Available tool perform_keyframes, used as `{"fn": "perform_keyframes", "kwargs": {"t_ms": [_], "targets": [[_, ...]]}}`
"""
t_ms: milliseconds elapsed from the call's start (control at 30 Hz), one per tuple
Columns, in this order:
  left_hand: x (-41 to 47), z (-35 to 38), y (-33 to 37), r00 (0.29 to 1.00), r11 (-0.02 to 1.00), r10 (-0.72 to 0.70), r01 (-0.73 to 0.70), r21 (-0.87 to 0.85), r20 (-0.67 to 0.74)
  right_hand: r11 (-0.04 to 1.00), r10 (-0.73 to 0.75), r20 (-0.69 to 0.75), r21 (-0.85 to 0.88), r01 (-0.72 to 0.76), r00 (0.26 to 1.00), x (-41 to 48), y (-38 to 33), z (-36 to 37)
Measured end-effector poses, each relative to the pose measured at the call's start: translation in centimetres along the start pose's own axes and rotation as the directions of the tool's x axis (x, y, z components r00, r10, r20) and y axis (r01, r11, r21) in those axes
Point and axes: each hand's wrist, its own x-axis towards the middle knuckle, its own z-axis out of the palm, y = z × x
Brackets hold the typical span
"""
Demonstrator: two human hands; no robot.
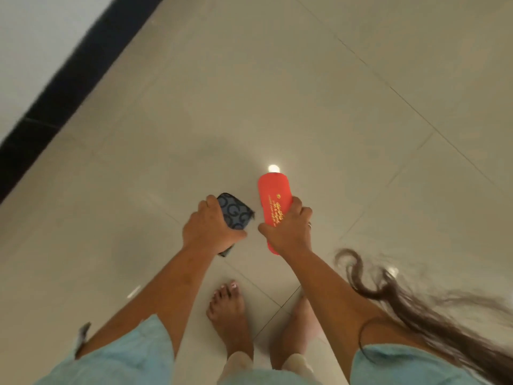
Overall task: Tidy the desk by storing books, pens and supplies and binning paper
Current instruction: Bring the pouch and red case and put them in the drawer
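Blue pouch (pixel 236 214), red case (pixel 273 194) (above tiles (pixel 277 79))

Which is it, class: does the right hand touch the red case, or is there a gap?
Touching. The head view shows the right hand gripping the red case, fingers curled over one long edge and the thumb against the other.

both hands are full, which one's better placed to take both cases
Right, likely: right hand, grip mid-length on the long red case; left hand holds the smaller blue pouch close beside.
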Motion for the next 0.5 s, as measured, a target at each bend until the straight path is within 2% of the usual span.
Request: {"fn": "perform_keyframes", "kwargs": {"t_ms": [67, 167, 267, 333, 400, 500], "targets": [[-2.3, -2.1, -0.1, 0.995, 0.973, -0.102, 0.104, -0.207, 0.021, 1.000, 0.020, 0.044, -0.004, -0.019, 0.999, -2.6, -0.8, -1.0], [-5.7, -5.5, -0.8, 0.985, 0.892, -0.170, 0.162, -0.423, 0.018, 1.000, -0.013, 0.082, 0.027, 0.011, 0.997, -6.9, -2.6, -2.4], [-9.6, -8.9, -2.2, 0.971, 0.744, -0.236, 0.198, -0.638, 0.025, 0.994, -0.037, 0.133, 0.108, 0.023, 0.990, -11.4, -5.4, -4.5], [-12.8, -11.4, -3.4, 0.947, 0.585, -0.322, 0.213, -0.782, 0.017, 0.982, -0.065, 0.164, 0.187, 0.034, 0.984, -14.4, -7.7, -6.3], [-16.5, -13.8, -4.6, 0.915, 0.340, -0.399, 0.201, -0.919, 0.053, 0.971, -0.137, 0.185, 0.218, 0.095, 0.973, -17.7, -10.2, -8.1], [-22.9, -17.5, -6.2, 0.890, 0.012, -0.444, 0.121, -0.993, 0.103, 0.947, -0.247, 0.230, 0.264, 0.184, 0.941, -23.4, -14.3, -10.5]]}}
